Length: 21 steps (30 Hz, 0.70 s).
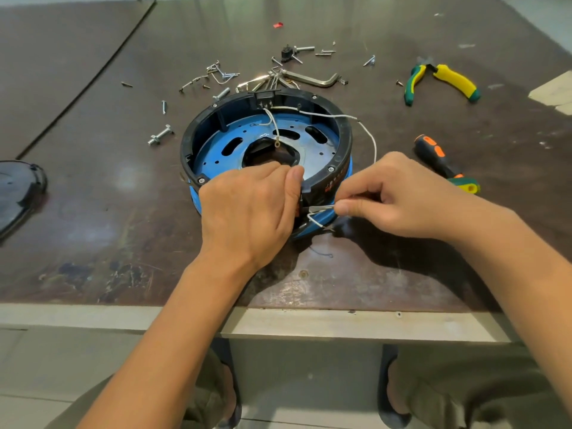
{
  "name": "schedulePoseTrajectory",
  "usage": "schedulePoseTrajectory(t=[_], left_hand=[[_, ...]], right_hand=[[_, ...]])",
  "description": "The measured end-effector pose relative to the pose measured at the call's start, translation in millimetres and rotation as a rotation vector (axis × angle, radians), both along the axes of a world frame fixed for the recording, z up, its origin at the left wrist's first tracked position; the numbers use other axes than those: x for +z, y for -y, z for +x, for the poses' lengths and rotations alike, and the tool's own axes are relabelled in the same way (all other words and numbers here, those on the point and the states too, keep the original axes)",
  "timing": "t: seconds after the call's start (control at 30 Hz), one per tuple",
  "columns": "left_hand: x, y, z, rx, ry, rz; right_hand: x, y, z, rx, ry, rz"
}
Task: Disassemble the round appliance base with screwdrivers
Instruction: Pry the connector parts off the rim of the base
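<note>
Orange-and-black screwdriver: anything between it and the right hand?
Nothing visible. The screwdriver lies on the table just behind the right hand, partly hidden by it; that hand pinches a wire at the base.

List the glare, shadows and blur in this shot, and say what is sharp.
Head view: pale glare streaks the far table; a dark shadow lies under the right hand; the white wire its fingers pinch looks slightly soft; the round base, gripped by the left hand, and the loose screws are sharp.
</note>
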<state>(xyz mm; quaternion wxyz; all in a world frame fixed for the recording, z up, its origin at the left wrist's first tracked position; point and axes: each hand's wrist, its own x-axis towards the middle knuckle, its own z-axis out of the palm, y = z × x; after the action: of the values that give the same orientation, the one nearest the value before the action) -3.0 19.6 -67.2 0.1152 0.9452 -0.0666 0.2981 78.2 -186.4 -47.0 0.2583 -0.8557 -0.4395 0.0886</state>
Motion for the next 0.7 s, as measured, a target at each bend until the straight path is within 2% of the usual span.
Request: schedulePoseTrajectory(t=[0.17,0.47,0.57,0.7], left_hand=[[-0.6,-1.5,0.8,0.000,0.020,0.011],[-1.1,-2.2,1.1,-0.015,0.016,0.012],[-1.2,-2.2,0.9,-0.001,0.024,0.022],[-1.6,-2.3,1.4,0.016,0.044,0.037]], right_hand=[[-4.5,-2.3,13.2,0.063,-0.265,0.063],[-3.5,-2.9,23.9,0.116,-0.385,0.022],[-3.4,-1.0,19.3,0.093,-0.301,0.036],[-8.6,3.3,1.8,-0.007,-0.024,0.197]])
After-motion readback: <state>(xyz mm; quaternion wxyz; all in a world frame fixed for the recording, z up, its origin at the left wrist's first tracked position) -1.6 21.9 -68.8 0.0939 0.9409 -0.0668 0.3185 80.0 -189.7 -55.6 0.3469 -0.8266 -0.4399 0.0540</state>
